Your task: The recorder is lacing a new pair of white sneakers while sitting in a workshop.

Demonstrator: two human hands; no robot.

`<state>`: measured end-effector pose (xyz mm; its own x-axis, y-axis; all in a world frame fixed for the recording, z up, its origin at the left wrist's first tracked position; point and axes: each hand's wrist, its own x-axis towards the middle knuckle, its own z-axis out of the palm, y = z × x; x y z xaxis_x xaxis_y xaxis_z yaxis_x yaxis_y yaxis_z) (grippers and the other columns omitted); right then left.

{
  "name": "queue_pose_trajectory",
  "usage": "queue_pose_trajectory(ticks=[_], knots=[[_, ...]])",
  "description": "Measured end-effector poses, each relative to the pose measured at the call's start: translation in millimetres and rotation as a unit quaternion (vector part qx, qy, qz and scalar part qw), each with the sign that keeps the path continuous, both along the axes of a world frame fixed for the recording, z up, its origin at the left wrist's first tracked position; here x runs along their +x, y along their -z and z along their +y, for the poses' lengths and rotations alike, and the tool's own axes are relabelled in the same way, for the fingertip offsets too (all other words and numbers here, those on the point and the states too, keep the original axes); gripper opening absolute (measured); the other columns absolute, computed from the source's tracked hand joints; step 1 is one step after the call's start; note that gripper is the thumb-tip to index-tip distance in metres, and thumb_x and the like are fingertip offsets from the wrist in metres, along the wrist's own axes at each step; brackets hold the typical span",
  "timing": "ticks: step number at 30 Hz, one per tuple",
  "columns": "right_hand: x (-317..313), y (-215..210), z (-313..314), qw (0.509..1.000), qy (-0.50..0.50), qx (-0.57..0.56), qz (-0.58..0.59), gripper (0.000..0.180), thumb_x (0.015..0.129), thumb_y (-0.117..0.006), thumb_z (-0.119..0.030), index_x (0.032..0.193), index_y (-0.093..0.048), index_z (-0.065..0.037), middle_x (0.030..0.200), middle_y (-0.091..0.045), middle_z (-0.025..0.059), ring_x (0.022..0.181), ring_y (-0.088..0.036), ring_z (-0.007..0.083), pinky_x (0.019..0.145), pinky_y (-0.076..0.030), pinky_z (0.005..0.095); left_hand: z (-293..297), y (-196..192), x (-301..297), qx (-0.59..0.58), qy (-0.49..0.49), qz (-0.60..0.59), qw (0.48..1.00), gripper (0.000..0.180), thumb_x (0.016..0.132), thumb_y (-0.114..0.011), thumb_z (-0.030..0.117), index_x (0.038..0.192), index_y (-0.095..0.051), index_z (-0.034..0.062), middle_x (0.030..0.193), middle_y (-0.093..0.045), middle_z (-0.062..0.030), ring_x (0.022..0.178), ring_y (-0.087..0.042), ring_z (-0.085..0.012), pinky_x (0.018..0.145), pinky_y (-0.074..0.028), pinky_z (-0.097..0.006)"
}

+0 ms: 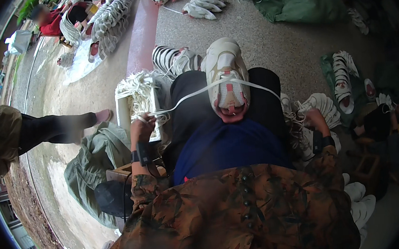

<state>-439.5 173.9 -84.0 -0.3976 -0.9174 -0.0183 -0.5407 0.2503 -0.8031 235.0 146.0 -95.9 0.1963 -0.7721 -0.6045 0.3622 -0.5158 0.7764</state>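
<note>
On the lap, white sneaker [226, 76] resting toe outward. Left hand [141, 127] pinching one end of white lace [192, 95], pulled taut; right hand [315, 119] gripping other end beside shoe pile [320, 105].

One white sneaker [226, 74] sits on the lap between the two grips, with one white lace [192, 96] running from it out to each hand. One box of loose laces [137, 99] stands just beyond the left hand [141, 130]. Two striped shoes [344, 81] lie past the right hand [315, 119]. Farther off, one long row of white shoes [110, 20] is too closely packed to count.
</note>
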Motion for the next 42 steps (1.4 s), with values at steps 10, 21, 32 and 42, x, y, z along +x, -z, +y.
queue_pose_trajectory(ticks=[10,21,32,42], knots=[[227.7,-78.0,-73.1,0.902,-0.345,-0.165,0.201,0.047,0.074,-0.072,-0.024,0.106,-0.05,0.002,0.097,-0.055,0.023,0.093,-0.056,0.04,0.077,-0.047,0.0448,-56.6,-92.2,-175.4,-0.436,0.26,-0.556,0.658,0.046,0.07,-0.069,0.014,0.111,-0.054,-0.0007,0.107,-0.058,-0.0191,0.101,-0.055,-0.0361,0.085,-0.045,-0.042],[263.0,-66.3,-100.1,0.902,-0.334,-0.121,0.246,0.047,0.079,-0.065,-0.023,0.115,-0.046,0.0,0.101,-0.049,0.0265,0.078,-0.058,0.0395,0.07,-0.049,0.044,-88.5,-84.8,-240.2,-0.357,0.283,-0.603,0.655,0.037,0.067,-0.072,0.028,0.093,-0.06,0.0033,0.092,-0.061,-0.0126,0.091,-0.058,-0.0305,0.076,-0.05,-0.038],[247.3,-92.4,-111.2,0.85,-0.394,-0.225,0.269,0.021,0.075,-0.064,-0.015,0.093,-0.059,-0.006,0.069,-0.057,0.0142,0.067,-0.06,0.033,0.059,-0.049,0.042,-85.8,-107.0,-202.4,-0.397,0.302,-0.568,0.655,0.018,0.075,-0.064,0.021,0.088,-0.06,0.0094,0.077,-0.062,-0.0125,0.072,-0.062,-0.0337,0.065,-0.05,-0.041],[251.0,-85.5,-112.0,0.833,-0.409,-0.228,0.296,0.007,0.075,-0.054,-0.01,0.082,-0.056,-0.01,0.067,-0.057,0.0129,0.061,-0.06,0.032,0.056,-0.05,0.0425,-81.1,-94.6,-223.4,-0.326,0.33,-0.544,0.699,0.035,0.076,-0.069,0.036,0.088,-0.055,0.0058,0.078,-0.063,-0.0162,0.074,-0.063,-0.0356,0.066,-0.05,-0.043]])
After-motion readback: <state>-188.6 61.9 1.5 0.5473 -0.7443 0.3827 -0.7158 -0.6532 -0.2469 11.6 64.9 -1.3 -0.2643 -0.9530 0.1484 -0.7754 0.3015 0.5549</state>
